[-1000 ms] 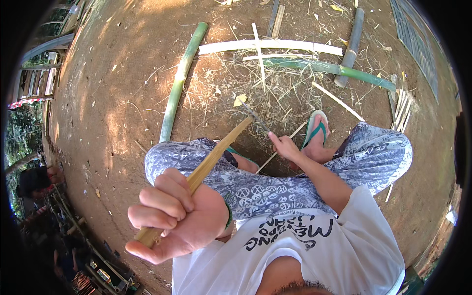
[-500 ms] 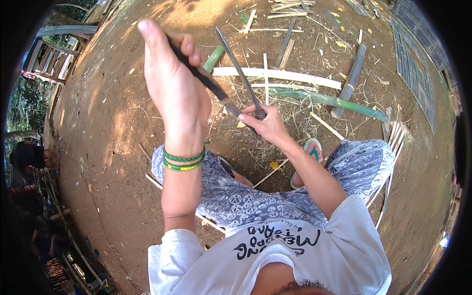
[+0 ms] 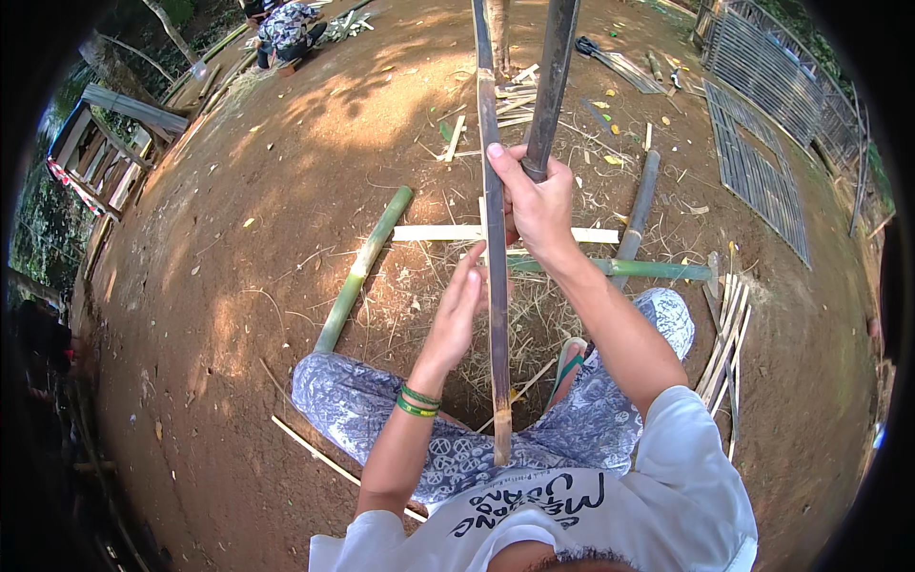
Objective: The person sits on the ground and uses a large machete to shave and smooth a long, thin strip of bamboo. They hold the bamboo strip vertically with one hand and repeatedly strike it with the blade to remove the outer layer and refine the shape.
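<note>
A long, dark-skinned bamboo strip [image 3: 497, 286] runs from near my lap up past the top of the picture. My right hand [image 3: 541, 212] is closed, its thumb pressed on the strip, and also grips a machete by its hidden handle. The dark machete blade [image 3: 554, 81] points away from me, to the right of the strip. Lower down, my left hand [image 3: 456, 316] is open beside the strip's left edge, fingers stretched out. Some fingertips pass behind the strip; I cannot tell whether they touch it.
A green bamboo pole [image 3: 367, 257] lies front left, and another green pole [image 3: 658, 270] lies to the right near a dark pole [image 3: 639, 205]. Pale split strips [image 3: 729, 334] lie by my right knee. A slatted bamboo panel [image 3: 762, 181] lies far right; a person [image 3: 286, 33] crouches far left.
The bamboo strip has swung from slanting left to running lengthwise before me. My left hand has come down and opened from around it. My right hand has moved farther out with the machete.
</note>
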Demonstrator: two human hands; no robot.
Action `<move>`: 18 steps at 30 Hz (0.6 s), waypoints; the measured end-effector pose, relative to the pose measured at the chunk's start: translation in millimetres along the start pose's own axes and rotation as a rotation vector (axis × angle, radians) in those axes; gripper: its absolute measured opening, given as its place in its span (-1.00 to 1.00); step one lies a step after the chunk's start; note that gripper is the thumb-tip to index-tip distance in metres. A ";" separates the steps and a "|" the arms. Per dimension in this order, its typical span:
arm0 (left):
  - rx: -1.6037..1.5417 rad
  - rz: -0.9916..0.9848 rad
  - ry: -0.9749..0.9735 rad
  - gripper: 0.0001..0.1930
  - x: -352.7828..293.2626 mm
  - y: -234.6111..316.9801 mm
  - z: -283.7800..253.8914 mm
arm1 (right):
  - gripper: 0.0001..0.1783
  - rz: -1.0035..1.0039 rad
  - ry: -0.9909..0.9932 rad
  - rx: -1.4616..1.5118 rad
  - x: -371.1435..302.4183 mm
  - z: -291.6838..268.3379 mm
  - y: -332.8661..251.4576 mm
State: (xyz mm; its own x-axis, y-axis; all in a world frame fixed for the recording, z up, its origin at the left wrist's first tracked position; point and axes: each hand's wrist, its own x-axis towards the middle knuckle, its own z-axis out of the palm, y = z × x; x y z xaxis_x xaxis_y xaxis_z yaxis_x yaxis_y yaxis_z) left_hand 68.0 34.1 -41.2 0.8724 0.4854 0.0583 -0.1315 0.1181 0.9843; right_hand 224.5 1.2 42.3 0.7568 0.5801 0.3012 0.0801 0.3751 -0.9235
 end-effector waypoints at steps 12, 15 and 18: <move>-0.458 -0.173 0.030 -0.55 -31.6 60.3 31.6 | -0.48 -0.426 -0.180 -0.799 46.8 -36.6 -20.7; -0.431 -0.130 0.045 -0.56 -20.7 58.5 24.7 | -0.36 -0.529 -0.412 -1.039 40.1 -59.0 -18.6; -0.502 -0.153 0.090 -0.56 -14.9 59.9 20.1 | -0.28 -0.640 -0.582 -1.102 12.4 -66.9 9.7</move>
State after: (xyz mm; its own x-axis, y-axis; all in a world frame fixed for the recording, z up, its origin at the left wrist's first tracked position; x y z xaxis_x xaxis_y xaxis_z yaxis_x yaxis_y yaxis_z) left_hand 56.6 16.5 20.2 0.8584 0.4997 -0.1159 -0.2342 0.5827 0.7783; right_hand 278.0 -36.4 21.2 0.0433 0.8415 0.5385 0.9719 0.0893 -0.2176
